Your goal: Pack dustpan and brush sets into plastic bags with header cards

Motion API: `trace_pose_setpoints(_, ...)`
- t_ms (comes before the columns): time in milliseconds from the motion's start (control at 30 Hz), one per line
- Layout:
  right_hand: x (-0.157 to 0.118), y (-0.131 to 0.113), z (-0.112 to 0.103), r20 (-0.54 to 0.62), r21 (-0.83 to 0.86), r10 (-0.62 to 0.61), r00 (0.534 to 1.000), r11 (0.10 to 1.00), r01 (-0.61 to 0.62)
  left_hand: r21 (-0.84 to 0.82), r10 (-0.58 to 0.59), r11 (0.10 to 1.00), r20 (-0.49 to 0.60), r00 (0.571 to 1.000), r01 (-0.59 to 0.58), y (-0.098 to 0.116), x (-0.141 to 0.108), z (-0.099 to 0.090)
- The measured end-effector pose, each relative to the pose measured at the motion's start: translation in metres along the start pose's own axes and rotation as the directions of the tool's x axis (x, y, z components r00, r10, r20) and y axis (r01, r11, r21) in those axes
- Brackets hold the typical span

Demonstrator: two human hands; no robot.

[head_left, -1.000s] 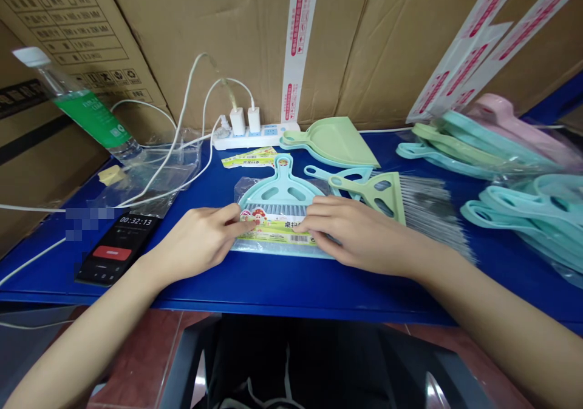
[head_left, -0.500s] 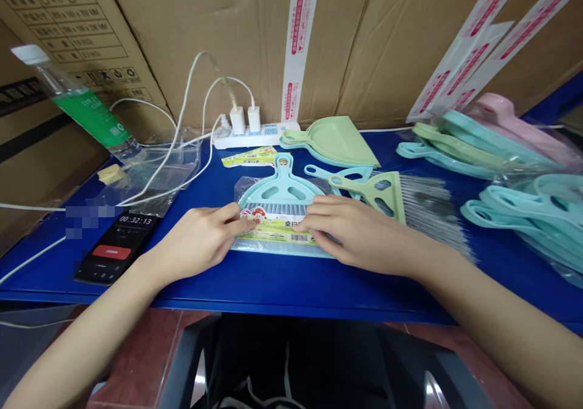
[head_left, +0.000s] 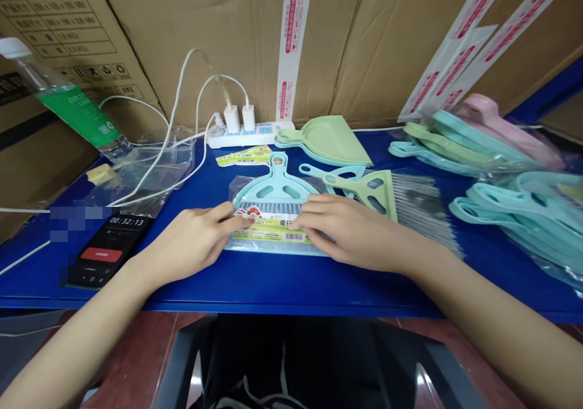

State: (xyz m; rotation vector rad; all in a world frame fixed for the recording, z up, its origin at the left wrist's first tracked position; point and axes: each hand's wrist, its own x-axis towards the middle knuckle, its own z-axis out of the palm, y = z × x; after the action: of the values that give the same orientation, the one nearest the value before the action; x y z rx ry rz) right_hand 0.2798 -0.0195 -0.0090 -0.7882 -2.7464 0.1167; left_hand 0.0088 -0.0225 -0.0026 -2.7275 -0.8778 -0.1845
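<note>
A light blue dustpan and brush set lies flat in a clear plastic bag in front of me. Its printed card with a red mushroom picture crosses the brush bristles. My left hand grips the left edge of the bagged set, thumb and forefinger by the card's end. At the right edge, my right hand has its fingers curled over the card and bag. Just behind that hand lie a green brush and a light blue brush, grey bristles pointing right.
A green dustpan rests on a blue one behind. Bagged sets pile up at the right. A power strip, loose cards, cables, a bottle and a phone sit on the blue table before cardboard boxes.
The whole view has shifted slightly, so things appear a little further left. Both hands keep their places on the bagged set.
</note>
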Motion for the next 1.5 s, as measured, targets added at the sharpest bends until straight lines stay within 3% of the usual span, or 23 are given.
trace_pose_setpoints(500, 0.0003, 0.0004, 0.0006, -0.009, 0.002, 0.003, 1.0, 1.0, -0.003, -0.034, -0.061, 0.997, 0.095, 0.994, 0.064, 0.0004, 0.0005, -0.0018)
trace_pose_setpoints(733, 0.0006, 0.0001, 0.0001, -0.017, 0.001, -0.003, 1.0, 1.0, 0.003, -0.029, -0.043, 0.999, 0.057, 0.997, 0.045, -0.0001, 0.0005, -0.001)
trace_pose_setpoints(900, 0.0008, -0.0002, 0.0002, -0.005, 0.002, 0.009, 1.0, 1.0, -0.009, -0.038, -0.069, 0.997, 0.111, 0.991, 0.074, 0.0007, 0.001, -0.0038)
trace_pose_setpoints(1500, -0.0004, 0.0001, 0.0004, -0.009, 0.001, 0.002, 1.0, 1.0, -0.002, -0.045, -0.034, 0.998, 0.058, 0.998, 0.037, -0.0004, 0.0004, -0.0027)
